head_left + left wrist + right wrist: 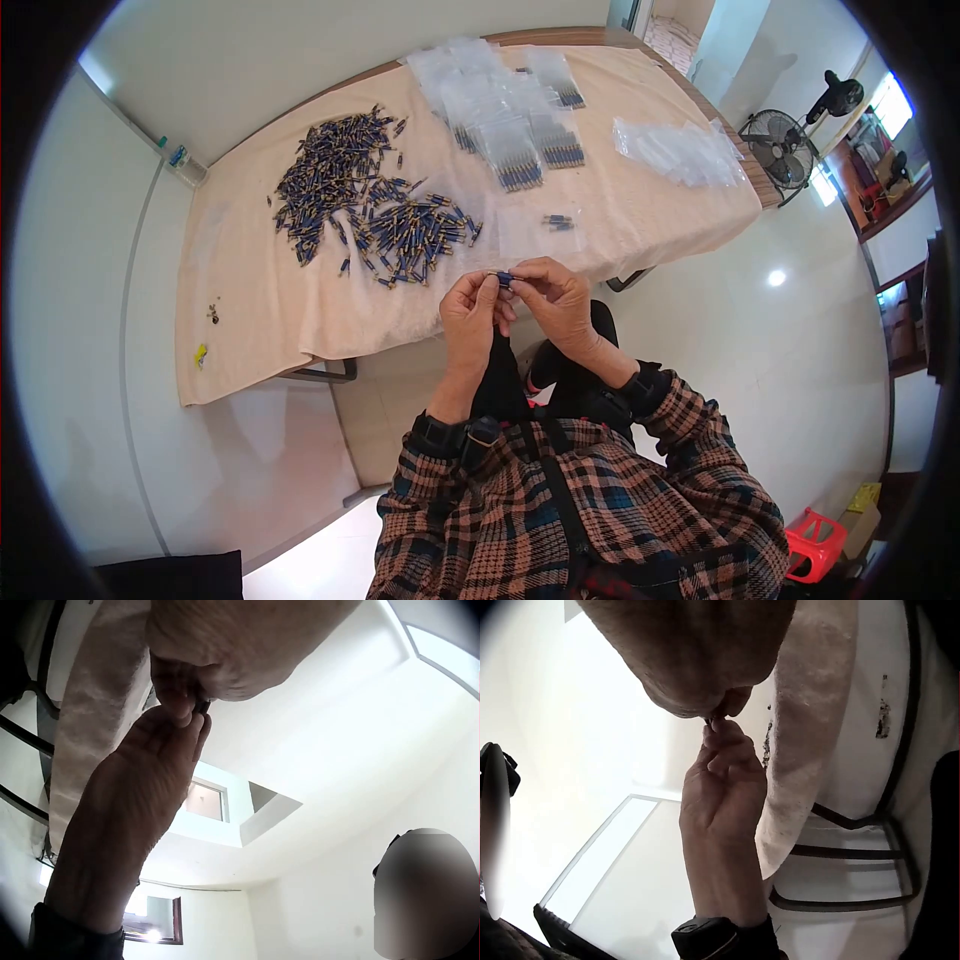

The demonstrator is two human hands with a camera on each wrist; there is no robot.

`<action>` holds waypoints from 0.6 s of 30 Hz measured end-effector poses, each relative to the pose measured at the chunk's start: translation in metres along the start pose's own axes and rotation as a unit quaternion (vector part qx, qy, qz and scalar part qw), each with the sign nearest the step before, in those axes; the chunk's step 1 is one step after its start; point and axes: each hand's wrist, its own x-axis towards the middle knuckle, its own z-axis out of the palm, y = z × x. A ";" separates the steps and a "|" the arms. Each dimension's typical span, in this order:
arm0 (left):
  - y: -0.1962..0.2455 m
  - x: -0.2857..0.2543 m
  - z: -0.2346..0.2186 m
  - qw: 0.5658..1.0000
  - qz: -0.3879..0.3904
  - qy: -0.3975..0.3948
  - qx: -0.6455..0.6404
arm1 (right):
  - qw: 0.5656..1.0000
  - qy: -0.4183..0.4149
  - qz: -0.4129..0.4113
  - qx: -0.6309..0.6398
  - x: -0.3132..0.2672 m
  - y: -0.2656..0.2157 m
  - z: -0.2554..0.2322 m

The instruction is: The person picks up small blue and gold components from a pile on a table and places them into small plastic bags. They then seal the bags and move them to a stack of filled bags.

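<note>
a small blue connector (504,279) is pinched between the fingertips of both hands, held in the air just in front of the near edge of the table (590,37), above the person's lap. the left hand (470,318) is curled round one end of it, thumb and forefinger closed tight on the piece, and the right hand (553,303) is closed on the other end in the same way, the two sets of fingertips touching each other. in the left wrist view only a dark tip of the connector (202,706) is seen between the meeting fingers; in the right wrist view it is almost wholly hidden at the point where the fingertips (718,724) meet. the table is covered by a cream cloth (260,300) that hangs over the near edge. a large loose pile of blue connectors (370,195) is spread on the cloth beyond the left hand. a couple of connectors in a clear bag (560,222) are lying near the hands, just beyond the right one. farther back, filled clear bags (510,120) are heaped together, and a stack of empty clear bags (680,150) is set well apart to the right. a standing fan (782,145) is seen on the floor past the table's far right corner, and a red stool (815,545) by the person's right side.
</note>
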 end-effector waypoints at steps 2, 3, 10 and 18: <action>-0.001 0.000 -0.001 1.000 0.003 -0.002 0.001 | 1.000 -0.009 0.026 0.016 0.000 -0.003 0.000; -0.002 0.000 -0.002 1.000 0.003 -0.003 0.001 | 0.998 -0.018 0.051 0.032 0.000 -0.005 -0.001; -0.008 -0.003 -0.001 0.998 0.012 0.014 0.056 | 0.988 -0.032 0.139 0.062 -0.004 -0.008 -0.009; -0.015 -0.004 0.022 0.998 0.048 -0.011 0.028 | 0.975 0.059 0.188 0.105 -0.015 -0.020 -0.019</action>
